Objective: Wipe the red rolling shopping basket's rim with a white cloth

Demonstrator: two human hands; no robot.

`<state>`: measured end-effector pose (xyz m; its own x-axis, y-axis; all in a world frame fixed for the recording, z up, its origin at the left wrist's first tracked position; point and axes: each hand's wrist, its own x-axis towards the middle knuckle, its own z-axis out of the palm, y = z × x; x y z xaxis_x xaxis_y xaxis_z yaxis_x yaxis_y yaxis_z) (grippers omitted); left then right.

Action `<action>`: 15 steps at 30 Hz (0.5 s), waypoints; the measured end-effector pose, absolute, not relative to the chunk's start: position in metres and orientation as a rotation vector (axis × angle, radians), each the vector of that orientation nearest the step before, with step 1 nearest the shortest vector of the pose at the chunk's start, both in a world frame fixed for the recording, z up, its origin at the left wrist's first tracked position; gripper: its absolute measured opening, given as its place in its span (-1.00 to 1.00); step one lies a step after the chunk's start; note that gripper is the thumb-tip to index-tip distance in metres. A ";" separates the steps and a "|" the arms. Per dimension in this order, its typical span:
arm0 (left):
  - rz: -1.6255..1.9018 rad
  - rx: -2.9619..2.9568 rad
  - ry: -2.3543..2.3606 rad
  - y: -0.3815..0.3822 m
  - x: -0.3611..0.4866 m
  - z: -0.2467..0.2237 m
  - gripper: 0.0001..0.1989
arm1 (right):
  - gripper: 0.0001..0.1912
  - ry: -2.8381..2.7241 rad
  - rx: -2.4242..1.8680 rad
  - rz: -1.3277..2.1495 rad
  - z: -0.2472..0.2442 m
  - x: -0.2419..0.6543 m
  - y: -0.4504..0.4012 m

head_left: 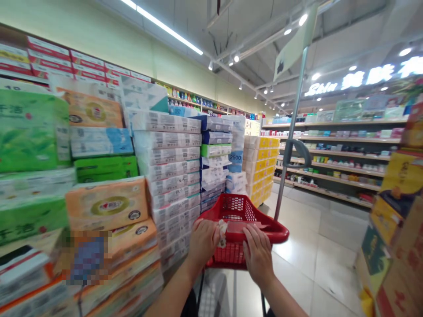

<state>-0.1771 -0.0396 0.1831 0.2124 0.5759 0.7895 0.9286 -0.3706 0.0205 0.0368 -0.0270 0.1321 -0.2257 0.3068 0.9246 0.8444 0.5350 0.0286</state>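
A red plastic shopping cart (228, 259) with a perforated basket is directly in front of me. Its handle (276, 234) runs across the near edge. My left hand (204, 238) is closed over the handle's left part. Beside its thumb is a small crumpled, pale patterned thing (222, 233); what it is I cannot tell. Farther right, my right hand (257, 248) curls its fingers over the same handle, thumb side inward. A metal pole (291, 136) with a grey loop grip rises at the cart's right side. The visible part of the basket shows no goods.
Stacked packs of tissue (175, 171) form a wall close on the left, with orange packs (109, 204) nearest. Yellow-and-white packs (262, 165) stand ahead. Cartons (401, 246) line the right edge. Tiled floor (307, 251) runs between them toward long shelves (337, 176) at the back.
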 end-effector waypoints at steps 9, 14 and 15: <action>-1.171 -2.016 -1.414 -0.046 -0.179 0.170 -0.80 | -0.47 -1.825 -0.952 -0.621 0.132 0.039 -0.039; -1.260 -1.976 -1.329 -0.053 -0.177 0.170 -0.79 | -0.45 -1.823 -0.942 -0.692 0.131 0.044 -0.041; -1.286 -1.958 -1.310 -0.054 -0.176 0.170 -0.79 | -0.44 -1.827 -0.930 -0.717 0.132 0.045 -0.042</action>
